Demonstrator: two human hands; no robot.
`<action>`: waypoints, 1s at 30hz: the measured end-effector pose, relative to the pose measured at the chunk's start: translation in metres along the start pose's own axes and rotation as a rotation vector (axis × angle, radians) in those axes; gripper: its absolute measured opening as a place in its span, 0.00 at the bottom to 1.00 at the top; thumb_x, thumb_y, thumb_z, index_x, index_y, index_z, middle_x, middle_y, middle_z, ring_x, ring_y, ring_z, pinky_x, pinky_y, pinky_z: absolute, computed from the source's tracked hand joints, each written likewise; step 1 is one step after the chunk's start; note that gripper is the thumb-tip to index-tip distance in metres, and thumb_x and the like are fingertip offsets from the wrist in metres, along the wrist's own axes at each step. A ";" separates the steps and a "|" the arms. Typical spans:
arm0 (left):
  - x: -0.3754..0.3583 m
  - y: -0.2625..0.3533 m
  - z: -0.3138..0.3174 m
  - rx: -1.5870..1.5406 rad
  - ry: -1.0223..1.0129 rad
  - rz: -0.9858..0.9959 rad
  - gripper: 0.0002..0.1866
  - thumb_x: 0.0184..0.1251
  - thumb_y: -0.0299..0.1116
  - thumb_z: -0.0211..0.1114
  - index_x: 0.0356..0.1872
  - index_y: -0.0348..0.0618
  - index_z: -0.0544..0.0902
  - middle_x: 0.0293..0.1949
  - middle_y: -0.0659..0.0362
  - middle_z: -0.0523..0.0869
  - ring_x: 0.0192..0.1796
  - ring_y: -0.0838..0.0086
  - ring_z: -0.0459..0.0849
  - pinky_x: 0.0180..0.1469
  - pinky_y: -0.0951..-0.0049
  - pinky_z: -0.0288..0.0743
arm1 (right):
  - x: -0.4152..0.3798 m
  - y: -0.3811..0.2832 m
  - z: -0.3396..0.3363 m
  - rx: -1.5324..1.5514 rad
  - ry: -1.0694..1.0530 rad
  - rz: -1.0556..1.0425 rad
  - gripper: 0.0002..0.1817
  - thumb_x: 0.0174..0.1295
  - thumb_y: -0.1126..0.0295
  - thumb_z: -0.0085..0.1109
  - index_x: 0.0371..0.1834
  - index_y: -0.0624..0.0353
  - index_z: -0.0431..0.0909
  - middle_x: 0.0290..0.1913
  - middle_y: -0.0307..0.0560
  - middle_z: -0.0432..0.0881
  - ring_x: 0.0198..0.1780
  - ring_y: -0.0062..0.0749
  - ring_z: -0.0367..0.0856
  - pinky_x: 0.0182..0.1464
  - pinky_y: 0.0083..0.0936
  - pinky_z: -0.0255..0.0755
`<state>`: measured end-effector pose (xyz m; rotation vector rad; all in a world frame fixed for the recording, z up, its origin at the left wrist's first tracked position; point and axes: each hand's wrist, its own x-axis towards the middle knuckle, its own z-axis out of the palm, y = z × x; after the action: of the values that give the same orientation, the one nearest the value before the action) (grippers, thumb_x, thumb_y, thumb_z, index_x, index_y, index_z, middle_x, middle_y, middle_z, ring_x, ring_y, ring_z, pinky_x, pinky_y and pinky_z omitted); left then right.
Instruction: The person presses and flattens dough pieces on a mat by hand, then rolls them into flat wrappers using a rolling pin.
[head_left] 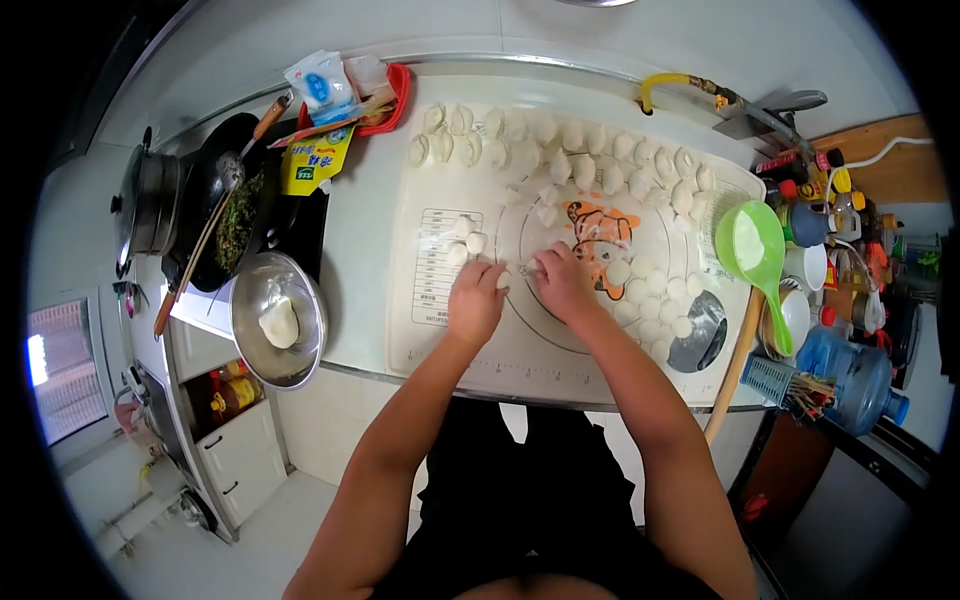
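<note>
Both hands are over the white printed mat point(415, 345) on the counter. My left hand point(477, 302) is closed around a small piece of dough point(503, 281) at its fingertips. Close to its right, my right hand point(560, 281) has its fingers curled down at the mat; what they hold, if anything, is too small to tell. Several dough pieces point(476, 243) lie just beyond my left hand. Rows of shaped dumplings point(584, 170) line the mat's far side. Flattened dough rounds point(650, 307) are grouped to the right of my right hand.
Left of the mat are a steel bowl point(279, 320) with dough point(280, 324), a wok point(243, 205), a pot point(155, 205) and a red basket point(397, 95). On the right are a green scoop point(752, 243), a rolling pin point(735, 365), bottles point(805, 222) and a water jug point(835, 365).
</note>
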<state>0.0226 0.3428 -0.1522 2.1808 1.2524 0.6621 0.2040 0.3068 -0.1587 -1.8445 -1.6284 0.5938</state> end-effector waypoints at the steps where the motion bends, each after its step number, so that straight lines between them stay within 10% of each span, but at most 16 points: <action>1: -0.003 -0.001 0.000 -0.018 0.009 -0.068 0.20 0.47 0.21 0.73 0.46 0.44 0.86 0.44 0.54 0.83 0.48 0.57 0.81 0.51 0.61 0.77 | -0.002 0.000 -0.002 0.093 -0.017 0.027 0.11 0.57 0.73 0.64 0.43 0.59 0.81 0.46 0.51 0.80 0.43 0.51 0.81 0.44 0.41 0.76; 11: -0.011 0.001 -0.011 0.057 0.176 -0.095 0.20 0.46 0.21 0.74 0.44 0.44 0.86 0.41 0.54 0.82 0.44 0.57 0.80 0.47 0.64 0.77 | 0.006 0.022 -0.039 0.018 -0.012 0.128 0.09 0.57 0.71 0.64 0.41 0.59 0.82 0.43 0.51 0.79 0.42 0.51 0.81 0.47 0.42 0.77; 17: -0.009 -0.007 -0.013 -0.096 -0.130 -0.148 0.22 0.46 0.23 0.76 0.47 0.42 0.85 0.41 0.53 0.80 0.42 0.61 0.80 0.42 0.66 0.77 | -0.002 0.014 -0.038 -0.086 -0.156 0.005 0.16 0.51 0.72 0.69 0.44 0.58 0.80 0.46 0.49 0.77 0.48 0.50 0.80 0.49 0.42 0.77; 30: -0.011 0.005 0.012 0.088 0.240 -0.117 0.26 0.44 0.26 0.78 0.49 0.43 0.80 0.40 0.52 0.80 0.44 0.56 0.79 0.46 0.60 0.75 | -0.003 0.003 -0.005 -0.127 0.122 -0.018 0.18 0.46 0.71 0.75 0.40 0.58 0.79 0.44 0.47 0.76 0.44 0.47 0.80 0.46 0.40 0.76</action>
<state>0.0281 0.3281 -0.1591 2.1258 1.5456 0.8547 0.2097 0.3033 -0.1573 -1.9150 -1.6325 0.3698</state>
